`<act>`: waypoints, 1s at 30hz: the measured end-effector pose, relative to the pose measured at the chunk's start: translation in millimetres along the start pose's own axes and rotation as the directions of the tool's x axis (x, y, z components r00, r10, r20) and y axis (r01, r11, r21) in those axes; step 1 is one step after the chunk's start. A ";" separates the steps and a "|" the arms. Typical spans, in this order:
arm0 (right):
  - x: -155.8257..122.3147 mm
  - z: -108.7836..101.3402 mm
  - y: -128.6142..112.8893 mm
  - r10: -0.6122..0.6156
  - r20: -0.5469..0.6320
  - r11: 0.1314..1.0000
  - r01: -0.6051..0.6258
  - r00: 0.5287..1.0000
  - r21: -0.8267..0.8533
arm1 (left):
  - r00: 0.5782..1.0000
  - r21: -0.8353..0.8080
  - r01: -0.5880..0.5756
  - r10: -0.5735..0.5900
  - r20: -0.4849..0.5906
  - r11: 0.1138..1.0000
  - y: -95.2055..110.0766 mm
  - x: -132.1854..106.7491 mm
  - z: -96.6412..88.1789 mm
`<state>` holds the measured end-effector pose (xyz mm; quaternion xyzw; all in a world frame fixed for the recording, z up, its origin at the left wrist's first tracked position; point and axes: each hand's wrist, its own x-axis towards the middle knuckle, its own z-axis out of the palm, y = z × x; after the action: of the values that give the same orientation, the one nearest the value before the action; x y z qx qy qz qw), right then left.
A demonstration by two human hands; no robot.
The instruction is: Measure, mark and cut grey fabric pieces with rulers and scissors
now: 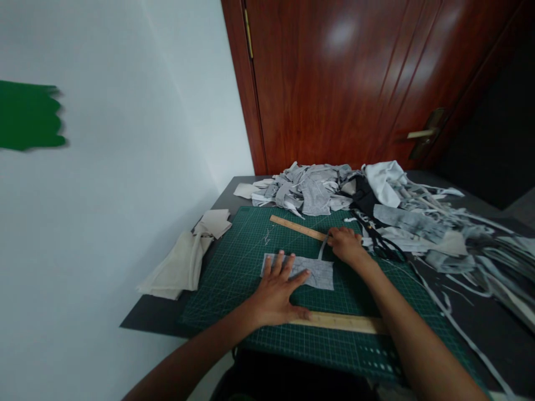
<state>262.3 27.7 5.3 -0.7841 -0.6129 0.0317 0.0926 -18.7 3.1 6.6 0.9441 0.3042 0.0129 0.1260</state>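
My left hand [278, 292] lies flat with fingers spread over a grey rectangular piece of fabric [321, 274] on a green cutting mat [234, 278]. Its thumb rests at the left end of a wooden ruler [346, 322] near the mat's front. Farther off and to the right, my right hand [345, 245] is closed on a narrow grey fabric strip [322, 248], whose lower end reaches the far edge of the rectangle. Beside those fingers lies a second wooden ruler [295, 225], its right end hidden by the hand.
A heap of grey fabric scraps [313, 192] sits at the back, with more strips [451, 239] on the right. Black-handled scissors [387, 245] lie right of my right hand. Folded cream cloth [184, 264] is at the left, by the wall. A wooden door [334, 83] stands behind.
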 end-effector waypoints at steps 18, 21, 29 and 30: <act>-25.8 -33.1 12.1 0.288 -0.333 0.956 -0.247 0.898 0.161 | 0.981 0.145 -0.087 0.110 -0.162 0.986 23.5 -13.1 19.4; -18.8 -28.0 11.9 0.168 -0.174 0.948 -0.110 0.970 0.300 | 0.996 0.083 -0.023 0.030 -0.084 0.996 24.2 -8.4 20.1; -12.1 -3.0 1.8 -0.156 0.120 0.914 0.097 0.980 0.395 | 1.000 0.029 -0.007 0.008 -0.026 1.000 24.2 -7.2 15.6; -12.3 -3.8 5.2 -0.130 0.110 0.921 0.079 0.985 0.382 | 1.000 0.024 -0.005 0.006 -0.021 1.000 24.0 -7.2 15.2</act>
<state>264.8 14.1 7.3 -0.7140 -0.6414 0.1957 0.2015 -9.3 -23.4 -1.8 0.9463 0.3030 0.0194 0.1113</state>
